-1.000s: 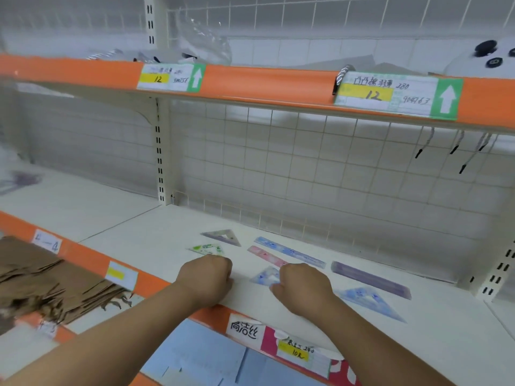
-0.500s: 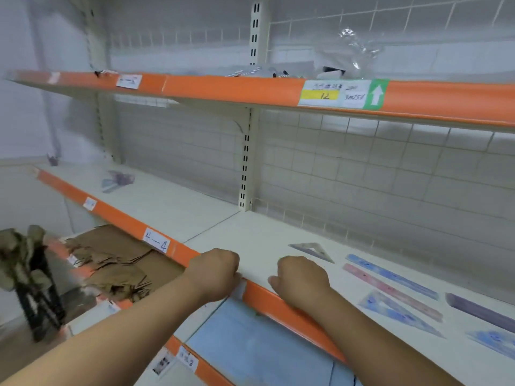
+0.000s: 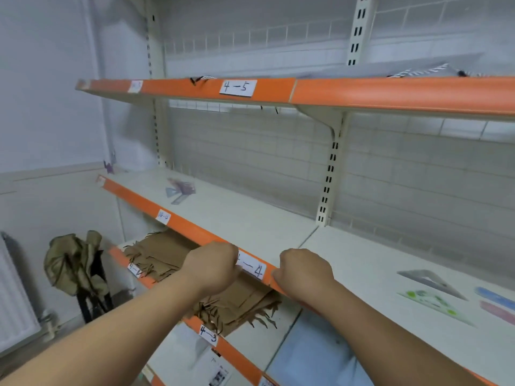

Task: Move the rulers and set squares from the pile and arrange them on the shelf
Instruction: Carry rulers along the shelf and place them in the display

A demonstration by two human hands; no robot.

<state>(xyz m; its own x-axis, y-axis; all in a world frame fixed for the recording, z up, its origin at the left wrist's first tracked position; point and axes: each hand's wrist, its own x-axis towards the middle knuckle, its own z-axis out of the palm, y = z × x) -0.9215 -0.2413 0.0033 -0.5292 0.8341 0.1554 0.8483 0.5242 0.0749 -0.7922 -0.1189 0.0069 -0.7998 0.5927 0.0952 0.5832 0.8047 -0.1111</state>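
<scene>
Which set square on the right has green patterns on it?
The clear set square in front; the grey set square behind it is plain.

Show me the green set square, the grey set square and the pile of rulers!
green set square (image 3: 430, 301), head view, its patterned middle
grey set square (image 3: 415, 275), head view, near its left end
pile of rulers (image 3: 180, 188), head view, the purple pieces on top

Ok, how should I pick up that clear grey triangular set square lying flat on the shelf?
Probably by its pointed left corner, coming from the left: the clear grey set square lies flat, and the green-patterned set square sits close along its near edge, leaving that tip free to pinch.
</scene>
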